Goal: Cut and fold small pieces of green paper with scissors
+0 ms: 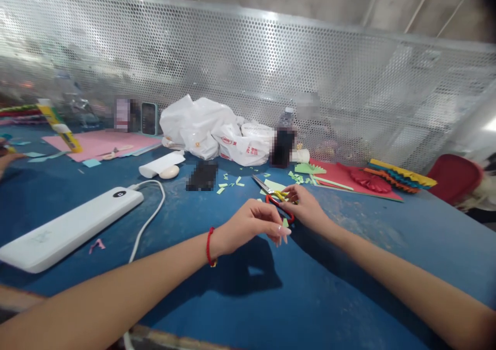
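Note:
My left hand, a red bracelet on its wrist, is held above the blue table with curled fingers. At its fingertips shows a small green paper piece, apparently pinched. Just beyond it, my right hand has its fingers closed around the handles of a pair of scissors, one red and one yellow. The blades point away to the left, close to the tabletop. Part of the handles is hidden behind my fingers. Light green paper scraps lie scattered past the blades.
A white power bank with a white cable lies on the left. White plastic bags sit against the perforated metal panel. Folded paper strips and red paper lie right. Another person's hand shows far left.

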Demonstrator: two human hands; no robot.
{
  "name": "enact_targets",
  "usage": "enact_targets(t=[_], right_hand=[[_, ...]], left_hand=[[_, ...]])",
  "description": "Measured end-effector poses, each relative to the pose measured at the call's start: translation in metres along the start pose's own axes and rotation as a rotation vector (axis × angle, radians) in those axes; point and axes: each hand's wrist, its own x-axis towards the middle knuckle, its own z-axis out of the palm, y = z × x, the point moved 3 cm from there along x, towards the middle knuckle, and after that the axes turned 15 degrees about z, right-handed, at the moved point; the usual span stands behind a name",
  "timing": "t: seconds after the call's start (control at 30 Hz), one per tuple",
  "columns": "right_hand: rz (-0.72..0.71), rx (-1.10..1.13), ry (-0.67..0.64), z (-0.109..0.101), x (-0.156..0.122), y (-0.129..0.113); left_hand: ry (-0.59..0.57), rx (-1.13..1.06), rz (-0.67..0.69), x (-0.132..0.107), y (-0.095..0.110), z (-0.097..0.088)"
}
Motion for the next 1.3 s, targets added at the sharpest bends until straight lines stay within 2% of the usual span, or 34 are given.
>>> enact_targets(t=[0.07,0.17,0.27,0.37,0.47,0.6,0.73,0.8,0.87,0.93,1.03,1.13,1.3], right_hand=[[0.003,-0.117,-0.038,0.001,-0.001,-0.003],[0.011,-0.175,-0.049,0.001,-0.002,-0.008],[0.082,-0.182,-0.106,-0.002,0.005,-0.008],[0.172,-0.122,-0.177,-0.007,0.015,-0.004],[0.229,0.049,-0.252,-0.010,0.020,-0.001],[0.272,0.388,-0.313,-0.010,0.017,-0.001],[0.240,0.683,-0.307,-0.015,0.004,-0.006],[0.231,0.812,-0.355,-0.015,-0.008,-0.012],[0.281,1.075,-0.548,-0.009,-0.023,-0.020],[0.297,1.158,-0.755,-0.001,-0.037,-0.029],[0.190,1.126,-0.835,0.004,-0.043,-0.037],[0.050,0.946,-0.776,-0.001,-0.036,-0.036],[-0.108,0.636,-0.638,-0.024,-0.035,-0.036]], left_hand=[[-0.041,-0.026,0.000,-0.001,0.001,0.004],[-0.062,-0.056,0.010,-0.002,0.001,0.007],[-0.070,-0.089,-0.014,-0.002,-0.001,0.009],[-0.016,-0.133,-0.009,-0.002,-0.003,0.006],[0.079,-0.183,0.054,0.000,0.002,-0.001],[0.203,-0.311,0.086,0.002,0.008,-0.015],[0.283,-0.348,0.089,0.006,0.011,-0.028],[0.304,-0.354,0.085,0.007,0.010,-0.033],[0.309,-0.356,0.073,0.007,0.010,-0.035],[0.298,-0.345,0.074,0.007,0.011,-0.035],[0.275,-0.288,0.097,0.006,0.014,-0.034],[0.293,-0.202,0.116,0.006,0.018,-0.035],[0.327,-0.090,0.127,0.007,0.020,-0.038]])
